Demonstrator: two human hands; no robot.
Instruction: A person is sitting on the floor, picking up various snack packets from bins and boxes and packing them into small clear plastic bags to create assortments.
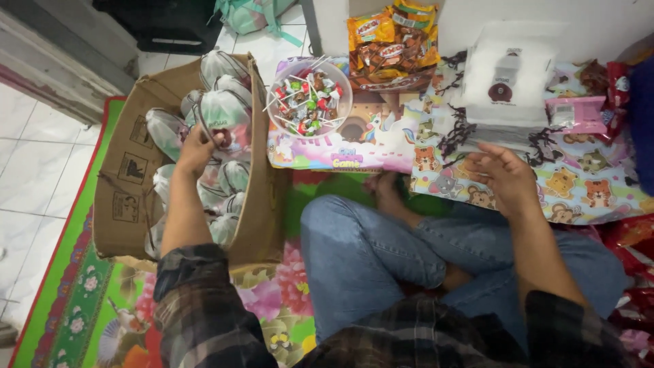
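The left hand (196, 146) was stretched out over the cardboard box (122, 184) and had its fingers closed on the top of a filled plastic bag (225, 116), white and half transparent, with a dark tie at the neck. This bag was on top of many similar filled bags (228, 197) that were packed inside the box, at the person's left side, on the colourful floor mat (82, 300).

To do this step well, I think the hand should hold the bag at its tied neck and put it down upright between the other bags, without pressing them, so that nothing inside is crushed and the tie does not open. It is better to release only when the bag rests steady on its neighbours.

The right hand (507, 177) was half open, with the fingers slightly bent, at the near edge of the sheet of wrapping paper with bears (579, 184). It seemed to touch the paper, near some dark ties (456, 136), but I cannot tell if it really held something. Further away there were a clear bowl of lollipops (310, 95), orange snack packets (392, 41), a stack of white plastic bags (507, 75) and a colourful flat package (340, 146). The person sat cross-legged in blue jeans (368, 252).
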